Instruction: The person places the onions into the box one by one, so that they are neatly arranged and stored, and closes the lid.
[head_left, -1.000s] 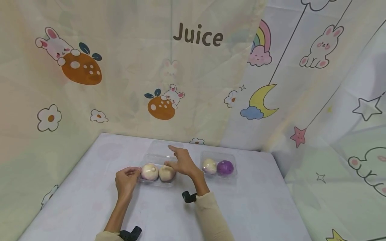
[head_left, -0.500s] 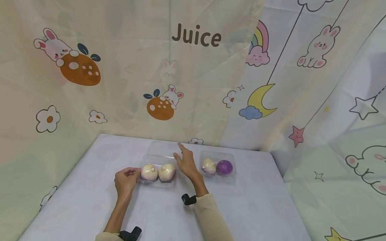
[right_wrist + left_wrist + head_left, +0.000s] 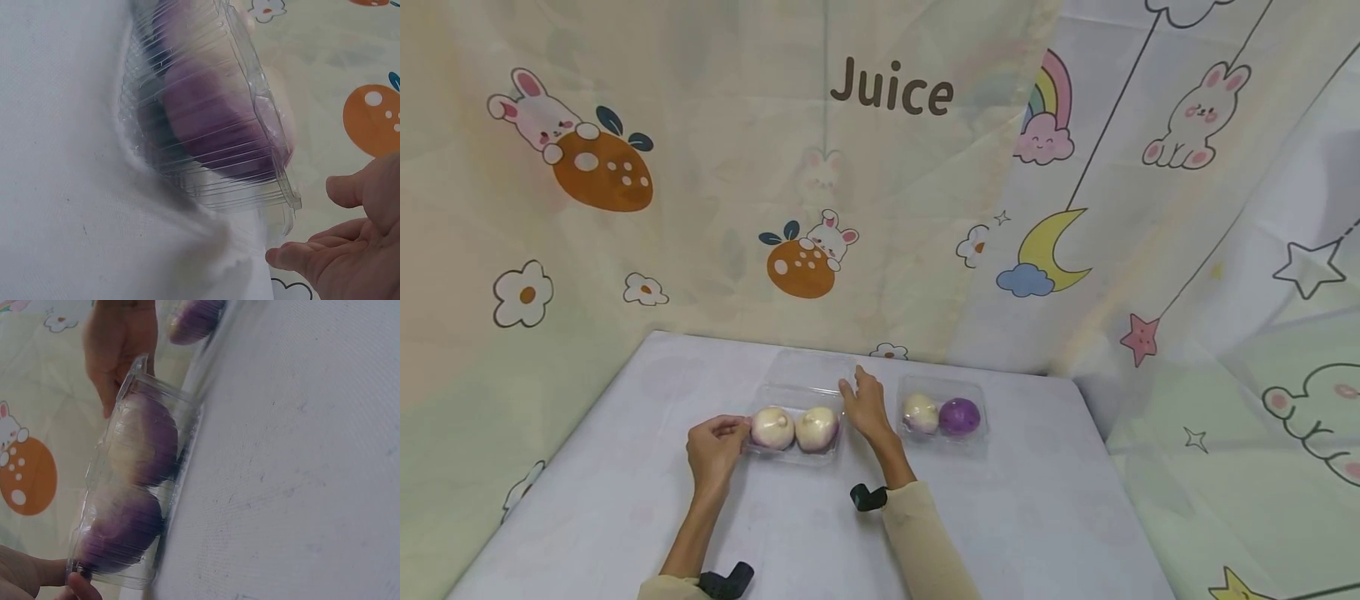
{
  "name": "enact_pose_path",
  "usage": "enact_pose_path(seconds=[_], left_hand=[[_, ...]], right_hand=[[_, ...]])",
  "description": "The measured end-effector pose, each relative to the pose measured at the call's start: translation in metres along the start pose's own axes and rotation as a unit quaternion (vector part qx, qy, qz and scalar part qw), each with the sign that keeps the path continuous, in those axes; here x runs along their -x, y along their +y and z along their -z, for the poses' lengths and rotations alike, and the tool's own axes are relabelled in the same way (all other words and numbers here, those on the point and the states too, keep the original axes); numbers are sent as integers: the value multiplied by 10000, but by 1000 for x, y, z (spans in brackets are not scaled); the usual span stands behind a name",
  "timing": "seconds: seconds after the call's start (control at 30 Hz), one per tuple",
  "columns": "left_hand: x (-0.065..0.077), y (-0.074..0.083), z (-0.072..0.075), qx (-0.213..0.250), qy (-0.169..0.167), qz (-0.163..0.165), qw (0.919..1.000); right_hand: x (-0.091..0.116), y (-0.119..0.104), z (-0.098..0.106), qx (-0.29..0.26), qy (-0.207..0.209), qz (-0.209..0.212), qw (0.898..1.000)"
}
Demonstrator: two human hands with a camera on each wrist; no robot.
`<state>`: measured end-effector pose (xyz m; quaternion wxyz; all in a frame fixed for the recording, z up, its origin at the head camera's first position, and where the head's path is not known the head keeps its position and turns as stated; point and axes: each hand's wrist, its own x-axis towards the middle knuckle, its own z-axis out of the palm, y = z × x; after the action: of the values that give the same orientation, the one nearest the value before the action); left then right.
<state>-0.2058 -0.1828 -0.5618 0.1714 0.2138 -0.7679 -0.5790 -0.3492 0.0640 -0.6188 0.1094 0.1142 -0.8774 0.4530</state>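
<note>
A clear plastic clamshell box (image 3: 786, 457) lies on the table with its lid (image 3: 808, 365) folded back behind it. Inside sit two round, turnip-like things, cream above and purple below: a left one (image 3: 772, 428) and a right one (image 3: 816, 429). My left hand (image 3: 713, 446) pinches the box's left edge between thumb and fingers. Beside the right edge, my right hand (image 3: 867, 408) has its fingers extended toward the back corner. In the right wrist view, the right hand's thumb and fingers (image 3: 294, 257) are spread near the box corner, holding nothing.
A second clear box (image 3: 943, 446) stands to the right, holding a cream round thing (image 3: 921, 414) and a purple one (image 3: 959, 417). The white table (image 3: 797, 533) ends at a printed curtain (image 3: 715, 250) behind both boxes.
My right hand has moved off the right turnip-like thing to the box's right side, uncovering it, and has since lowered slightly. The left hand stays at the left edge.
</note>
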Motion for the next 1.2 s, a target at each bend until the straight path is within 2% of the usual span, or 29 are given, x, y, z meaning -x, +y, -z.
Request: enact_pose_path(seconds=[0.13,0.23,0.37,0.47,0.7,1.0,1.2], left_hand=[[0,1,1,15,-29,-69,10000],[0,1,1,18,-69,-99,9999],[-1,1,0,13,-90,-130,9999],[-2,1,0,5,-75,-136,9999],[-2,-1,0,-73,-33,-1,10000],[-1,-1,-1,-42,13,1,10000],[-1,-1,-1,4,12,73,10000]], right_hand=[[12,-36,19,-22,50,-120,9999],[22,-64,35,-233,4,-376,9990],[25,-76,41,-627,-201,-822,9944],[26,-77,42,-814,-311,-966,9915],[27,-76,42,-955,-359,-930,9904],[29,-78,44,-1403,-185,-1059,9843],[27,-81,45,-1511,-30,-1055,9829]])
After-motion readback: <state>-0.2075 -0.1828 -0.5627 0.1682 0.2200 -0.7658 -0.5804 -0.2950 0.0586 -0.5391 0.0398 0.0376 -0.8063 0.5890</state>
